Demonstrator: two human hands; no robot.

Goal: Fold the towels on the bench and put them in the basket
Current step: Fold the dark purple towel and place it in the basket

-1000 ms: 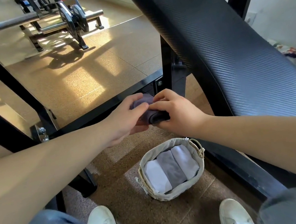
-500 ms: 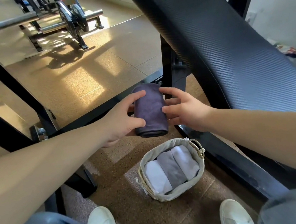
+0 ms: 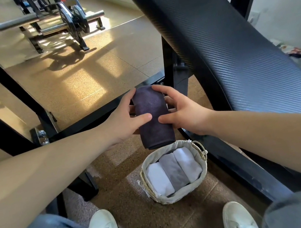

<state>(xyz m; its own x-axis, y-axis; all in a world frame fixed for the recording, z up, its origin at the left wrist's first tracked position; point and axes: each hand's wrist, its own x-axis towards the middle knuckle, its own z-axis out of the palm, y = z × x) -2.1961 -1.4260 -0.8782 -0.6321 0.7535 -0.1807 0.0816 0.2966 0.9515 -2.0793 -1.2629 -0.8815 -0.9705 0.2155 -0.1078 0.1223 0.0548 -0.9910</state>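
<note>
A folded dark purple towel (image 3: 153, 117) hangs in the air just above the basket, lengthwise away from me. My left hand (image 3: 125, 121) grips its left side, thumb on top and fingers wrapped around the far end. My right hand (image 3: 179, 111) grips its right side the same way. On the floor below stands a round woven basket (image 3: 203, 174) with a light cloth lining. Inside it lie three folded towels side by side: a white towel (image 3: 159, 179), a grey towel (image 3: 173, 171) and another white towel (image 3: 188, 163).
The black padded bench (image 3: 233, 46) slopes up on the right, its black frame (image 3: 241, 168) running along the floor beside the basket. A black crossbar (image 3: 88, 119) passes behind my hands. My white shoes (image 3: 104, 226) flank the basket. A barbell rack (image 3: 66, 25) stands far back.
The towel, bunched between my hands a second ago, now lies as a flat long fold. Both hands have shifted to its sides and brought it slightly lower and closer to the basket.
</note>
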